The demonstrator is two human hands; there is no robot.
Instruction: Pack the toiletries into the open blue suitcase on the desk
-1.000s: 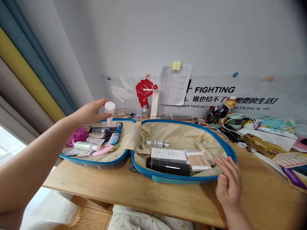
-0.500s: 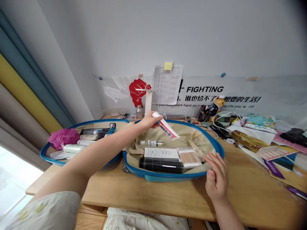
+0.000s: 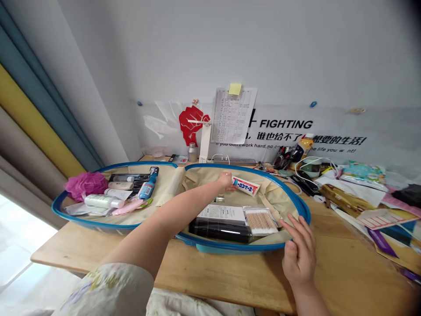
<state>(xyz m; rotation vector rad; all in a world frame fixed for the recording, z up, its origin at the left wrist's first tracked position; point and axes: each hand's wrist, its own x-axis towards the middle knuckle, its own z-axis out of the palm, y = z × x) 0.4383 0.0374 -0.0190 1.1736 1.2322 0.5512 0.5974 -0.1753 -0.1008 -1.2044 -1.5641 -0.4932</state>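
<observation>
Grasping the tube (image 3: 246, 186), the left hand (image 3: 226, 181) has dipped lower over the suitcase (image 3: 298, 197) while the right hand (image 3: 300, 253) stays loosely spread.

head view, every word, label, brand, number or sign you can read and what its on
"FIGHTING": banner
"谁也给不了 … 想要的生活!": banner
"you don't work hard,no … life you w nt!": banner, part hidden
Tube, box, paper, all else: too small or blurred to read
</observation>
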